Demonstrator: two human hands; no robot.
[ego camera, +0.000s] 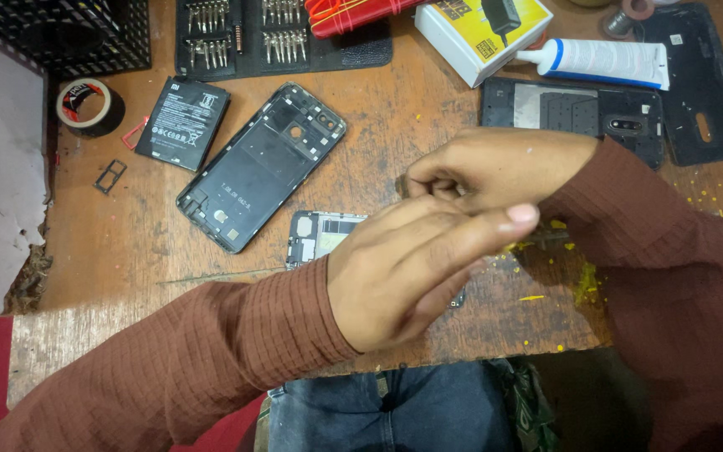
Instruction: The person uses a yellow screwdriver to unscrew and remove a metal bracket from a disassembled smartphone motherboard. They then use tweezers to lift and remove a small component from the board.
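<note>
Head view: I read both hands raised above the desk (211, 251), crossed over a partly hidden phone frame (320, 234) that lies flat near the front edge.

Risks, as I judge them:
- The hands cover most of the phone frame. Any small part on it is out of sight and could be knocked off the desk edge onto the lap below by a lowered wrist or sleeve.
- The right hand (495, 167) is curled with fingertips pinched together. I cannot tell whether the grip holds anything; a small screw or tool tip there could drop and be lost among the yellow specks on the wood.
- The open phone shell (261, 167) and the loose battery (182, 121) lie well to the left, exposed. A sweep of the left forearm could push them.
- The glue tube (600, 60) rests near the black back cover (700, 84); a nudge could roll it.

Pose:
- Left hand (403, 268): back of the hand toward the camera, fingers extended and held together, pointing right. The grip is flat and clamps nothing that I can see.
- Right hand: comes in from the right, wrist bent, knuckles up, just behind the left fingers and touching or nearly touching them.
</note>
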